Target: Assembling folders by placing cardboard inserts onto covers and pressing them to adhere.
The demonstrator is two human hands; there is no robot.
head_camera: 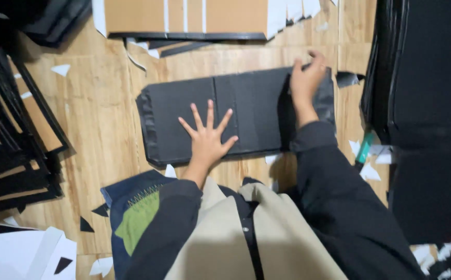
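A black board (246, 106) lies flat on the wooden floor (96, 119). The left hand (207, 137) presses on it, fingers spread, grasping nothing. The right hand (305, 78) grips its far right edge. Black stacks (427, 78) stand right, white scraps (370, 171) nearby.

We hold both arms stretched forward in dark sleeves. Our left hand (207, 139) lies flat, palm down, all five fingers spread wide. Our right hand (306, 79) reaches farther out, wrist bent slightly inward, its fingers curled downward at the tips.
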